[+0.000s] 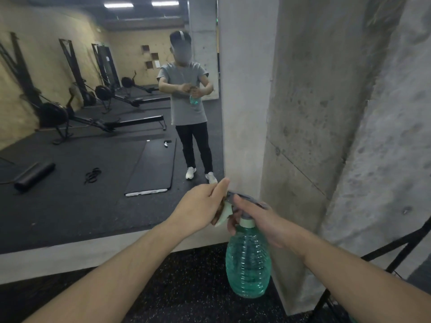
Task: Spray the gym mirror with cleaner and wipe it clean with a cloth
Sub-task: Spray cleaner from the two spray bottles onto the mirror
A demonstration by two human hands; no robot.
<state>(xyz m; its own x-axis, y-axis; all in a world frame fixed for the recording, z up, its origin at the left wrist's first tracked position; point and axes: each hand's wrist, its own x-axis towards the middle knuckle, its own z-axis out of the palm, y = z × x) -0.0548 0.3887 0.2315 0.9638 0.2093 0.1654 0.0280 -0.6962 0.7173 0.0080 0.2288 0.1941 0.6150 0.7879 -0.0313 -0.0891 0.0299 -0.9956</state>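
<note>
right hand (261, 220) fingers curl round the spray bottle (248, 259) neck; left hand (200, 206) pinches the cloth (222, 216). bottle likely heavy, thin-walled; best held at neck.

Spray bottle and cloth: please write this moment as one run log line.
right hand: grips spray bottle head | left hand: holds cloth at nozzle | mirror: unwiped

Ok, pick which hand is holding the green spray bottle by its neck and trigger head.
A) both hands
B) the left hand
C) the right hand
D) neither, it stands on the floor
C: the right hand grips the spray bottle at its neck, while the left hand holds the cloth.
</note>
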